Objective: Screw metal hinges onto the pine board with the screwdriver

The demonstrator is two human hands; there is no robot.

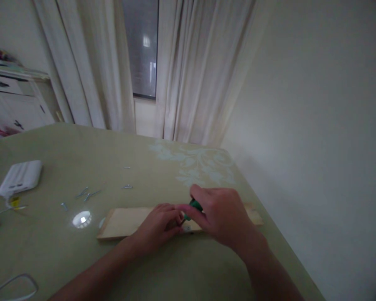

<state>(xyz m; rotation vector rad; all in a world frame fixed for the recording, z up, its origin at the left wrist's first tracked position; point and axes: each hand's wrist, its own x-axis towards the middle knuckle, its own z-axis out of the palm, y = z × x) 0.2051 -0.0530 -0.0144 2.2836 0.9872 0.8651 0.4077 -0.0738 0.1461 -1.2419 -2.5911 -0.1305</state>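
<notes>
Right grip [221, 211]: wrapped round green screwdriver handle [195, 205], probably stiff, best held there.
Left grip [163, 219]: pinch cannot be told.
Wooden board [128, 217]: beneath both, likely rigid.

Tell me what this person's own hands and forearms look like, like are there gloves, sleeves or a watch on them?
Both the left hand and right hand are ungloved. The left forearm and right forearm show no sleeve, watch or bracelet. The picture is too soft to rule out small rings.
</notes>
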